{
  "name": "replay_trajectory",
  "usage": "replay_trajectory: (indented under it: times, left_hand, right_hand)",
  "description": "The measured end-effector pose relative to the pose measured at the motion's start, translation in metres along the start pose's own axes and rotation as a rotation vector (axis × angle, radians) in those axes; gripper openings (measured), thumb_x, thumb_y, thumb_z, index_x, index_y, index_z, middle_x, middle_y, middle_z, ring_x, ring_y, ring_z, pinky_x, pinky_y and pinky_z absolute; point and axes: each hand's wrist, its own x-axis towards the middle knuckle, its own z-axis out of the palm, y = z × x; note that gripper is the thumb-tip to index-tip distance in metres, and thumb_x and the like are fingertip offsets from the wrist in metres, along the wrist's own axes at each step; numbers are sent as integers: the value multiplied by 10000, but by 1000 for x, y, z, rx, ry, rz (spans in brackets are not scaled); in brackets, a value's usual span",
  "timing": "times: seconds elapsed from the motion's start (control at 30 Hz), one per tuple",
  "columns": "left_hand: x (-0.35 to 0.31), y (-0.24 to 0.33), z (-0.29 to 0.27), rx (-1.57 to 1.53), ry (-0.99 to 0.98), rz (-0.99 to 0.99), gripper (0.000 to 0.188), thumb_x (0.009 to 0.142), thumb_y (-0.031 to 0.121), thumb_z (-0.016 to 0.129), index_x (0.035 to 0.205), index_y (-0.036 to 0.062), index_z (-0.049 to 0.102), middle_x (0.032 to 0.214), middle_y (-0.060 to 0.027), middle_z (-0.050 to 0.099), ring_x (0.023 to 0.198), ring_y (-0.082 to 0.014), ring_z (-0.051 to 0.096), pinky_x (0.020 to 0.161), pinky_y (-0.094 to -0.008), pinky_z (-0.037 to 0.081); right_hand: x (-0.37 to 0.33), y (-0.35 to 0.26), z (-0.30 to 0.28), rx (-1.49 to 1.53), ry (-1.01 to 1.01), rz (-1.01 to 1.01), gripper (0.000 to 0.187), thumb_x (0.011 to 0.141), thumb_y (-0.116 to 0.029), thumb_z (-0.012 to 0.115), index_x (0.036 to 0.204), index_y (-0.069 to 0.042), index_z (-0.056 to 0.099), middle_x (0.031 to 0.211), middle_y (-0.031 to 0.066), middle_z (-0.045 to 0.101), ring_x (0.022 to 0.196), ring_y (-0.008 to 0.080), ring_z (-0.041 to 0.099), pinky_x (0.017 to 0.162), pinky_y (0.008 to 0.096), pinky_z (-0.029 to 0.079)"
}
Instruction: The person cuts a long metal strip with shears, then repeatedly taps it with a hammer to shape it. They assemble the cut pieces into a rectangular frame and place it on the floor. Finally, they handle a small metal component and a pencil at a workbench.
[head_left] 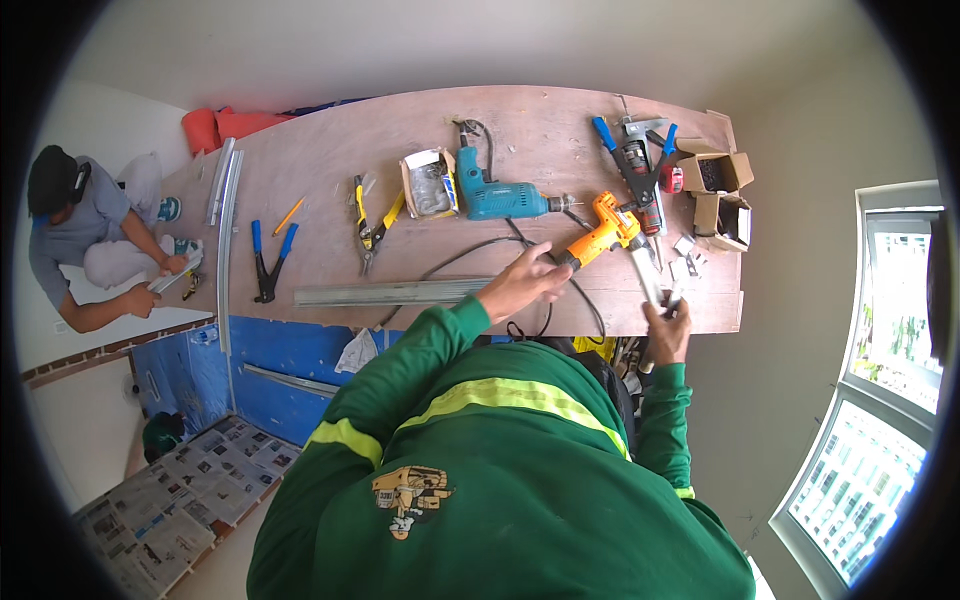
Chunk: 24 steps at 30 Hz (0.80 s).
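My left hand (528, 284) has its fingers closed at the dark end of an orange cordless drill (598, 236), just above the wooden worktop. The drill slants up and to the right, its head near a caulking gun (640, 160). My right hand (668, 332) grips a pale, narrow strip (646, 274) at the worktop's near edge; the strip's far end reaches close to the drill. Fingers hide part of it, and its exact kind is unclear. Several small pale pieces (688, 256) lie beyond my right hand. A teal corded drill (505, 198) rests left of the orange one.
Metal channels (390, 293) lie along the near edge. Riveters with blue handles (268, 262), yellow-handled snips (368, 232), an orange pencil (290, 216) and small open boxes (722, 172) sit around. A black cable (470, 248) curls near my left hand. Another person (100, 220) sits at far left.
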Motion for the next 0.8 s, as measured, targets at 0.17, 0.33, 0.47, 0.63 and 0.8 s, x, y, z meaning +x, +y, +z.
replay_trajectory:
  times: [0.17, 0.33, 0.47, 0.63, 0.8]
  left_hand:
    - [2, 9, 7, -364, -62, 169, 597, 1051, 342, 670, 1496, 13, 445, 1344, -160, 626, 1197, -282, 674, 1044, -441, 551]
    - [-7, 17, -49, -481, 39, 271, 337, 1075, 232, 623, 1348, 43, 563, 1289, -121, 670, 1176, -248, 684, 1048, -442, 570]
    - [-14, 17, -77, -558, 84, 310, 287, 1082, 219, 609, 1311, 49, 583, 1267, -118, 686, 1168, -243, 688, 1039, -425, 570]
    - [-18, 21, -75, -572, 29, 303, 273, 1085, 225, 607, 1294, 51, 586, 1250, -114, 692, 1171, -239, 686, 1030, -416, 573]
    - [-19, 27, -64, -539, 21, 291, 305, 1088, 241, 605, 1329, 58, 573, 1251, -113, 684, 1164, -236, 683, 1029, -422, 572]
  right_hand:
    - [-39, -116, 51, -123, -239, -480, 486, 845, -141, 852, 1227, 48, 617, 1106, 112, 609, 810, 178, 591, 671, 312, 516]
    - [-55, -154, 64, 112, -360, -388, 570, 994, -304, 726, 1389, 61, 537, 1008, 115, 632, 771, 169, 606, 652, 322, 516]
    - [-59, -156, 67, 68, -450, -318, 376, 1088, -222, 547, 1346, 48, 586, 873, 88, 637, 663, 158, 595, 618, 324, 511]
    - [-59, -155, 83, -3, -419, -464, 353, 1084, -212, 528, 1317, 44, 601, 829, 105, 627, 647, 164, 604, 606, 340, 513]
    - [-60, -158, 80, -109, -377, -531, 325, 1059, -183, 574, 1287, 45, 609, 902, 202, 690, 749, 333, 677, 698, 423, 540]
